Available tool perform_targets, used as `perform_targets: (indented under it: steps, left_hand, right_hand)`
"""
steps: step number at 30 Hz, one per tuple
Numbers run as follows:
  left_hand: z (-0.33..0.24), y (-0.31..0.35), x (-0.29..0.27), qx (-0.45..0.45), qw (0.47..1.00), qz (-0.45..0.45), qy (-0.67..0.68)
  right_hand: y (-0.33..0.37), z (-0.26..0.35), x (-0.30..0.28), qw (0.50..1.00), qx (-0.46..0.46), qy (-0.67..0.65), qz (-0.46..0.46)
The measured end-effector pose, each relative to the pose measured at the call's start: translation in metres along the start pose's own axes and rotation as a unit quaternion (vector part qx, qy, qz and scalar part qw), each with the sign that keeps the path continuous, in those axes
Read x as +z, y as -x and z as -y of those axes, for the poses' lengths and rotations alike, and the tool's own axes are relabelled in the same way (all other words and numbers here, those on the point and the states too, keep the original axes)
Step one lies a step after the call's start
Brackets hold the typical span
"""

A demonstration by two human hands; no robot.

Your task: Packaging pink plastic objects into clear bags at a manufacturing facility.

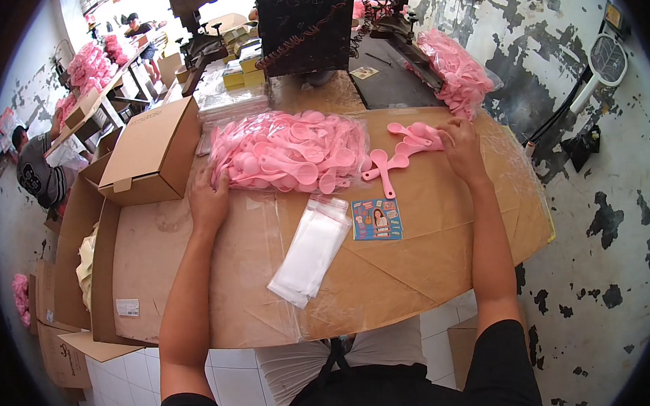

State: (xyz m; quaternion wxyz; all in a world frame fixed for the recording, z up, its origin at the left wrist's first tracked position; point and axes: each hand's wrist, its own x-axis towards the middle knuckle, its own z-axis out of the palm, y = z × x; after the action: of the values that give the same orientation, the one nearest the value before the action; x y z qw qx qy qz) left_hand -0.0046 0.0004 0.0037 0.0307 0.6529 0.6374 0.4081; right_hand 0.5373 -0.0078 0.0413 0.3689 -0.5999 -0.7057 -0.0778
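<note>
A clear plastic bag full of pink measuring spoons (300,149) lies at the table's middle. My left hand (209,200) is at its left edge, with thumb and fingers closed on the plastic. Right of the bag, several loose pink spoons (403,147) lie in an overlapping row. My right hand (463,150) is at the far right end of that row, its curled fingers on a pink spoon; the fingertips are partly hidden. Nearer to me lie a stack of clear plastic sleeves (309,251) and a blue printed card (376,219).
A closed cardboard box (150,153) and an open carton (101,288) stand at the left. A dark machine (305,27) rises behind the table. Another bag of pink spoons (458,71) sits at the back right. Two other people are at the far left.
</note>
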Motion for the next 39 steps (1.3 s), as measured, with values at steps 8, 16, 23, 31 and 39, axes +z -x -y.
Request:
perform_targets:
  steps: [8,16,23,31,39]
  left_hand:
    - [0.0,0.003,0.0,0.005,1.0,-0.005,0.021]
    - [-0.001,0.0,0.003,0.019,1.0,-0.009,-0.001]
    - [0.006,0.001,0.006,0.026,0.999,-0.014,0.019]
    - [0.004,0.001,0.005,0.03,0.999,-0.013,0.007]
    - [0.003,0.0,0.005,0.019,1.0,-0.007,0.017]
  right_hand:
    - [0.019,0.093,0.034,0.938,-0.156,-0.231,0.204]
    - [0.006,0.062,0.031,0.979,-0.196,0.009,0.059]
    - [0.02,0.124,0.062,0.977,-0.106,-0.125,0.135]
    - [0.016,0.099,0.056,0.984,-0.01,-0.167,0.059]
    - [0.009,0.078,0.02,0.992,-0.081,0.096,-0.01]
